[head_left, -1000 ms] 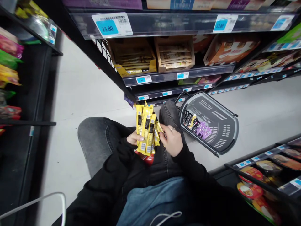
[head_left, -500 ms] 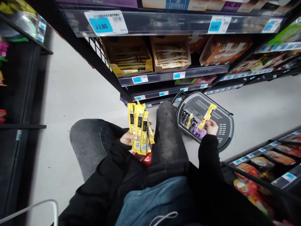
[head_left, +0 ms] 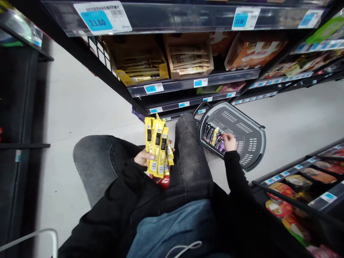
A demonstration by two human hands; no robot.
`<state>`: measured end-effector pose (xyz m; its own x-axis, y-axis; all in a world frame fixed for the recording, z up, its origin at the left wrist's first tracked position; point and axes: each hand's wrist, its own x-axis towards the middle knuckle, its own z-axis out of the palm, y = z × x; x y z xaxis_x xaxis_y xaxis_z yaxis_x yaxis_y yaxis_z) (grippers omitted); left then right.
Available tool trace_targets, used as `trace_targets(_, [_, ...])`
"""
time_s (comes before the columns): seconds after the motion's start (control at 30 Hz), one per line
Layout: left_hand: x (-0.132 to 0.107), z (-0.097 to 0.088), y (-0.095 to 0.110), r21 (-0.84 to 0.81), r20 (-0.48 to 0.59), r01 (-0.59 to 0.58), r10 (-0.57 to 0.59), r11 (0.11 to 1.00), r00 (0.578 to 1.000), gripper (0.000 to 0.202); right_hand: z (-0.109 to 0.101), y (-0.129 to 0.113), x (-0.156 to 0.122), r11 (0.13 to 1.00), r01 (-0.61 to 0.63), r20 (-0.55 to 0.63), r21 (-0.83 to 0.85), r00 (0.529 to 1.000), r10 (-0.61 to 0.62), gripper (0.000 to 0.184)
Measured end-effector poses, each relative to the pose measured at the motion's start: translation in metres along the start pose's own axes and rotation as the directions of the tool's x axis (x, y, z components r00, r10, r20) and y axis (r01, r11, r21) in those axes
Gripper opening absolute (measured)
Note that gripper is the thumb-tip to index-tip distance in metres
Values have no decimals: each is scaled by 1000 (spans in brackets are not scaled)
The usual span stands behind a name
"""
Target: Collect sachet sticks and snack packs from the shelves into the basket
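My left hand (head_left: 145,157) is closed around a fanned bunch of yellow stick packets (head_left: 156,143), held upright above my lap. Its thumb lies across the front packets. Down inside the grey shopping basket (head_left: 259,147), my right hand (head_left: 229,142) has its fingers drawn together at the row of packets. What those fingers hold, if anything, is hidden. Black stick packets (head_left: 208,131), a yellow stick packet (head_left: 215,137) and purple packets (head_left: 220,146) lie side by side along the basket's near left side.
Ahead stand store shelves with price tags (head_left: 103,18). One shelf holds a yellow open box (head_left: 139,73) and a brown carton (head_left: 190,64) of packets. Another rack (head_left: 290,186) with packaged food is at right. Dark shelving (head_left: 18,100) runs along the left.
My right hand has moved left and slightly up over the packet row. The yellow packet it held is no longer visible in it. My left hand still holds its bunch.
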<state>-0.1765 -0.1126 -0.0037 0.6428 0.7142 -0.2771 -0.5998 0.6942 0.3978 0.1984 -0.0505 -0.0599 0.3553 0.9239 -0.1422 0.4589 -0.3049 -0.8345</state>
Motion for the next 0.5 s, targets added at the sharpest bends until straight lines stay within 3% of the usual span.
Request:
trace_targets(0.07, [1, 0, -2, -2, -13, -1, 1, 1000, 1000, 78, 15, -41, -33, 990, 108, 131, 90, 984, -119, 21])
trace_targets(0.17, [1, -1, -3, 0, -25, 5, -5, 1000, 1000, 71, 44, -108, -91, 965, 218, 473, 143, 842, -260, 22])
trace_targets(0.23, [1, -4, -3, 16, -40, 5, -4, 1000, 999, 60, 62, -139, -118, 960, 267, 568, 84, 779, -266, 27])
trace_targets(0.33, [-2, -9, -4, 41, -78, -25, 29, 999, 997, 46, 83, -156, -130, 933, 360, 609, -21, 744, -274, 30])
trace_targets(0.4, [-4, -11, -5, 55, -123, -56, 62, 997, 990, 50, 89, -155, -129, 924, 379, 628, -38, 729, -274, 22])
trace_targets(0.5, [-7, -10, -6, 71, -138, -54, 64, 996, 988, 49, 88, -148, -126, 969, 243, 642, 46, 736, -215, 12])
